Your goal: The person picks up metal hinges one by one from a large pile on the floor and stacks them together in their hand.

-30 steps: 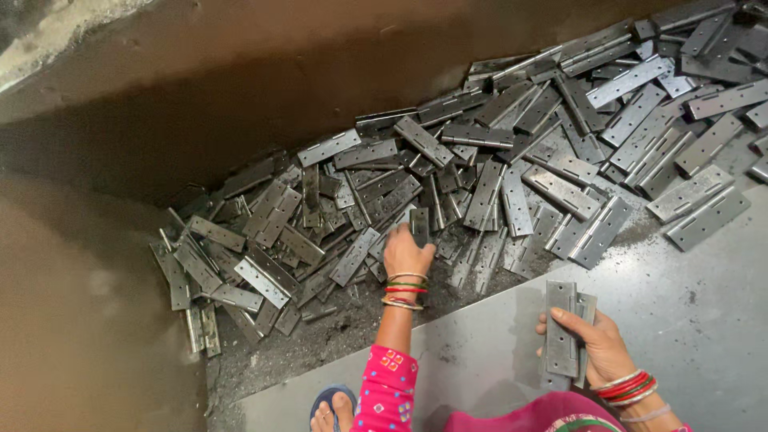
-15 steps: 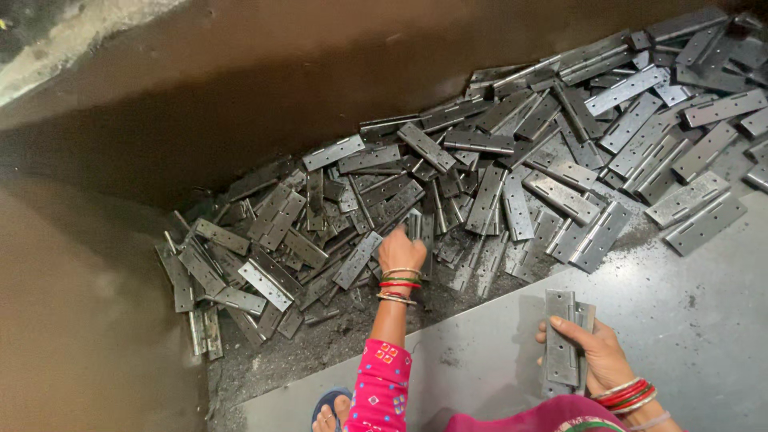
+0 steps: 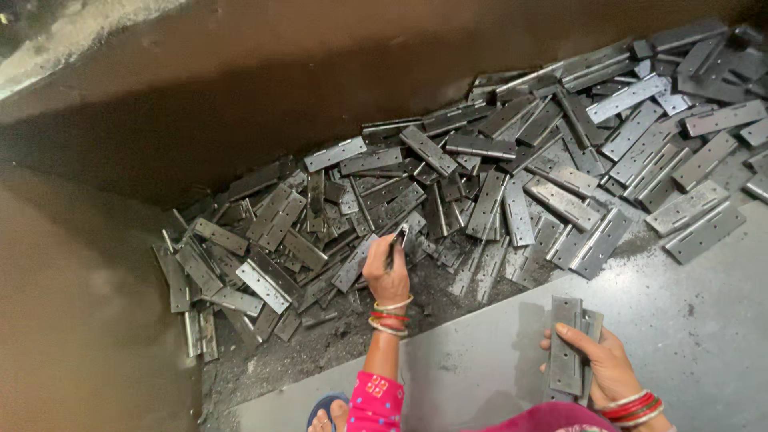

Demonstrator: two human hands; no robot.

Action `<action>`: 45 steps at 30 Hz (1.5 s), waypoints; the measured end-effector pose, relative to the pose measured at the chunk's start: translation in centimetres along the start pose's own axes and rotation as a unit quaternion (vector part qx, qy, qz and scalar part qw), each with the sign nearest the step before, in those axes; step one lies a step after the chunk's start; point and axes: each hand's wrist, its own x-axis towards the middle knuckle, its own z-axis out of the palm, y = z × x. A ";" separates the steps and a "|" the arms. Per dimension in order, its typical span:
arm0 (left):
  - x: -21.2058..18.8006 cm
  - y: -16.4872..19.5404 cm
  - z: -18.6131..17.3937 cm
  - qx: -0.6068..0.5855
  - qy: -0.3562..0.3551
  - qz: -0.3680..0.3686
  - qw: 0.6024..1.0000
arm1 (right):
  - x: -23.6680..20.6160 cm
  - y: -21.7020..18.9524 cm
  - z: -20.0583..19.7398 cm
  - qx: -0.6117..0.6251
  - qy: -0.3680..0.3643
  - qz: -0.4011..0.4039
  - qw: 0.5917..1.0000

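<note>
Dozens of grey metal hinge plates (image 3: 512, 184) lie heaped ahead of both your hands, the pile running from far beyond your right hand down past the far side of your left, packed against a dark brown wall (image 3: 240, 104). Plates overlap at all angles, some flat, some tilted on others. Below the pile, between your two hands and under your right one, sits a flat grey metal sheet (image 3: 688, 320), mostly bare. Dark gritty floor (image 3: 320, 344) shows just outside your left wrist, with loose plates scattered on it.

Your left hand (image 3: 388, 268) reaches into the near edge of the pile, fingers closed around a single plate (image 3: 398, 238) that stands nearly upright out of the grip, its top poking above your fingertips. Bangles (image 3: 390, 316) ring that wrist, pink sleeve (image 3: 374, 400) below them.

Your right hand (image 3: 604, 368) hovers over the sheet, well apart from the left, gripping a small stack of plates (image 3: 570, 352) held upright, thumb across the front face, fingers wrapped behind. How many plates are in the stack is hard to tell, at least two. Red and gold bangles sit on this wrist too.

A sandalled foot (image 3: 326, 412) shows just beside your left sleeve.
</note>
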 end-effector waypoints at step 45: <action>1.3 1.8 6.0 0.147 -0.212 -0.090 0.962 | 2.1 -0.7 -2.9 0.057 0.015 -0.016 0.998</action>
